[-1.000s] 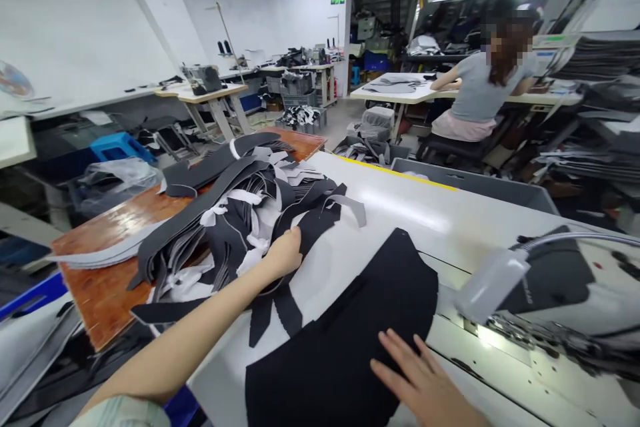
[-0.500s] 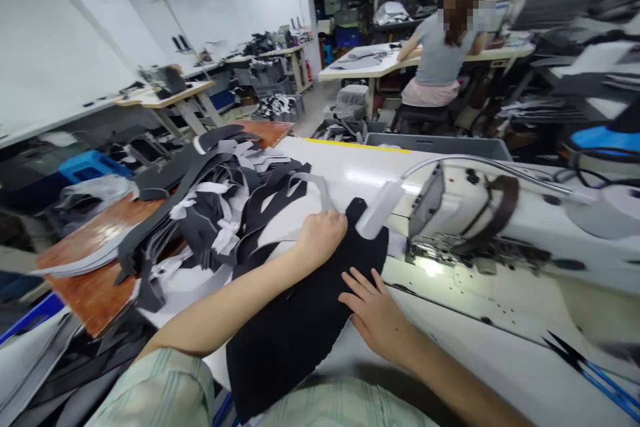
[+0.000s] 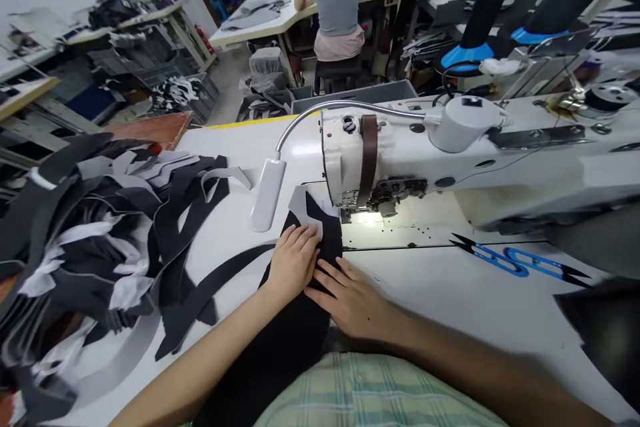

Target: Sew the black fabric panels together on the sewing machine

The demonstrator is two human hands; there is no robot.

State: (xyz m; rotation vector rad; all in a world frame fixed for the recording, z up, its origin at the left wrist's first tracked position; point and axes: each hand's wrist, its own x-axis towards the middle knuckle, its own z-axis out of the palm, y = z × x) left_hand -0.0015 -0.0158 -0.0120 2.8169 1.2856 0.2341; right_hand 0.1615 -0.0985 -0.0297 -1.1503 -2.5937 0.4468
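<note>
Fabric [image 3: 300,320] runs lengthwise toward needle [image 3: 350,215]; left hand [image 3: 293,263] nearer, fingers flat together, right hand [image 3: 353,300] splayed flat

Single head view, looking forward-down, close over sewing table [image 3: 450,280].

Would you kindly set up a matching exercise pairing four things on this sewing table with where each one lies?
Things:
1. black fabric piece
2. blue-handled scissors
3. pile of cut pieces
4. gooseneck lamp

Places:
A. on the table's left side
B. right of the needle, on the table
C. under both hands
D. hanging left of the sewing machine head

Pairs: 1-C, 2-B, 3-A, 4-D
</note>
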